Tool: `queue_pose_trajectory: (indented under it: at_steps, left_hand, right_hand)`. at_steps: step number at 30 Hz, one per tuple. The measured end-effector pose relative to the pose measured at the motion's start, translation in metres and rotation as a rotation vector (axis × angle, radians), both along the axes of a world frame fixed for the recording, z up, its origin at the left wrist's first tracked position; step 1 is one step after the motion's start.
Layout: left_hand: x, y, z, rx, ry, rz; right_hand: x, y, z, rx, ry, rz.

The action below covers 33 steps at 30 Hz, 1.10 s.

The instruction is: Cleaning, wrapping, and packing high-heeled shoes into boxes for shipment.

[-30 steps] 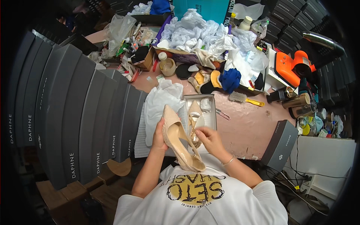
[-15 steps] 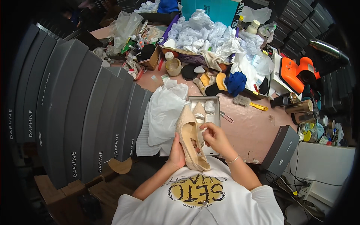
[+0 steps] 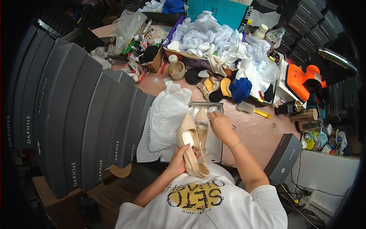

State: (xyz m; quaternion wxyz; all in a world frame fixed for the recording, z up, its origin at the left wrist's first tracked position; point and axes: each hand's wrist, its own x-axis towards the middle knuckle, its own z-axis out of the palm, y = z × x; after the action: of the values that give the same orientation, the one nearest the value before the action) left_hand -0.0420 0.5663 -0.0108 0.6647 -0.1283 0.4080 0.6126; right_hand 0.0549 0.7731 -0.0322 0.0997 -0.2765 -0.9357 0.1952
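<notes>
My left hand [image 3: 178, 159] is wrapped round a beige pointed-toe shoe [image 3: 183, 124], held tilted near my lap. Inside its front opening lies a white insert [image 3: 187, 137]. A matching shoe [image 3: 202, 121] rests in the open shoe box [image 3: 217, 152] just beyond. Over the box's right side, my right hand [image 3: 222, 124] has its fingers curled down beside a small clear-white packet [image 3: 212, 109]. Its fingertips are partly hidden, so what they pinch does not show.
White tissue paper [image 3: 167, 118] lies left of the box, near stacked dark shoe boxes [image 3: 82, 126]. A yellow-handled brush [image 3: 254, 110], blue cloth [image 3: 240, 89] and bottle [image 3: 176, 68] stand beyond. At right are a dark box [image 3: 283, 156] and an orange device [image 3: 299, 80].
My right hand has moved from beside the held shoe to the packet at the box's far right. A white insert now shows inside the held shoe, which has tipped slightly.
</notes>
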Motion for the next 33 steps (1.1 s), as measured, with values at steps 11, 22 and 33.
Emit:
queue_pose_trajectory:
  at_steps: [11, 22, 33]
  left_hand:
    - [-0.007, 0.002, 0.005, -0.004, 0.020, 0.070]
    - [-0.005, 0.019, 0.004, 0.042, 0.396, -0.074]
    - [-0.006, 0.034, -0.013, 0.073, 0.521, -0.063]
  right_hand:
    - [-0.006, 0.021, 0.038, -0.193, -0.067, 0.050]
    - [0.016, -0.033, 0.096, -0.700, 0.308, -0.114]
    - [0.013, -0.053, 0.099, -0.337, 0.230, 0.106]
